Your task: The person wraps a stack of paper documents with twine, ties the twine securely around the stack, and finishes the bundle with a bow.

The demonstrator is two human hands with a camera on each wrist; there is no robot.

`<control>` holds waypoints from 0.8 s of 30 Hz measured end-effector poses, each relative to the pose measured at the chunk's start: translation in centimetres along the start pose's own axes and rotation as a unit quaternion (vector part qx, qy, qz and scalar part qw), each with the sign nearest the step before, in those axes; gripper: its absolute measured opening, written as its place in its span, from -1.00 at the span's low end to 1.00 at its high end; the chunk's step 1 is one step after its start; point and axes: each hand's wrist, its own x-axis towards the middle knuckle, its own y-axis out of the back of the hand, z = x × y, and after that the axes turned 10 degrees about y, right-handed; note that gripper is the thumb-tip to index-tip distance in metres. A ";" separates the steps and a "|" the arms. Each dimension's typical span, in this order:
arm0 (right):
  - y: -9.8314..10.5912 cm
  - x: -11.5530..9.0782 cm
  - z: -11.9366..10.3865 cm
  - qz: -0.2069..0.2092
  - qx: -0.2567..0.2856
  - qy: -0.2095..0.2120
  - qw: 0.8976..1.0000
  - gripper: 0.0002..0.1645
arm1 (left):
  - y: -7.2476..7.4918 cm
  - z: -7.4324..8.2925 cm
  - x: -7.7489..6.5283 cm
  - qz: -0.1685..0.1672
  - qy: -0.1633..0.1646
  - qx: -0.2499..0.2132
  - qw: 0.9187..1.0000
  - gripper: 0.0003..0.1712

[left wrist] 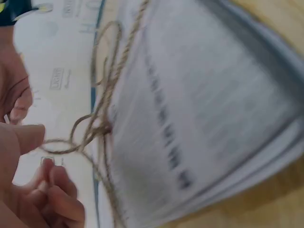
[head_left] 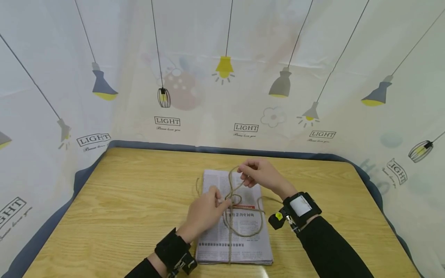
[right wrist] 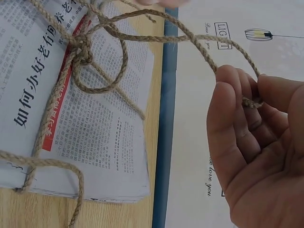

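Note:
A flat stack of newspapers [head_left: 252, 251] lies on the table, bound lengthwise and crosswise with brown twine [right wrist: 81, 52] that is knotted near the middle. My right hand [head_left: 265, 177] holds a bight of the twine above the far part of the stack, pinched between thumb and fingers. Over the left side of the stack, close to the knot, my left hand [head_left: 205, 212] pinches a small twine loop [left wrist: 61, 146] at the thumb tip; its other fingers are curled. Exactly how that loop sits between the fingers is partly hidden.
The wooden table [head_left: 139, 200] extends on both sides of the stack. A loose twine end trails past the stack's right edge, and another bit shows at its left. Behind the table hangs a pale cloth [head_left: 208, 127] printed with lamps.

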 end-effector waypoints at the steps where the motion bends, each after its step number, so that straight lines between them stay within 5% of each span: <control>1: 0.0 0.0 0.0 -0.001 -0.002 -0.001 1.000 -0.61 | 0.3 0.2 0.2 0.001 -0.002 -0.007 1.000 -0.65; 7: -0.3 -0.1 -0.1 -0.004 -0.006 0.007 1.000 -0.63 | 1.3 2.2 1.9 -0.018 -0.021 -0.002 1.000 -0.28; 15: -1.5 -0.3 -0.4 -0.012 -0.032 0.065 0.997 -0.62 | 1.4 3.4 3.1 0.008 -0.034 0.053 0.998 -0.90; 19: -1.9 -0.9 -0.1 0.029 -0.069 0.081 0.994 -0.62 | 1.7 2.9 3.2 0.007 -0.036 0.020 0.999 -0.88; 24: -3.9 -2.9 1.4 0.031 -0.218 0.080 0.972 -0.81 | 2.1 2.2 3.4 0.000 -0.033 -0.015 0.999 -0.82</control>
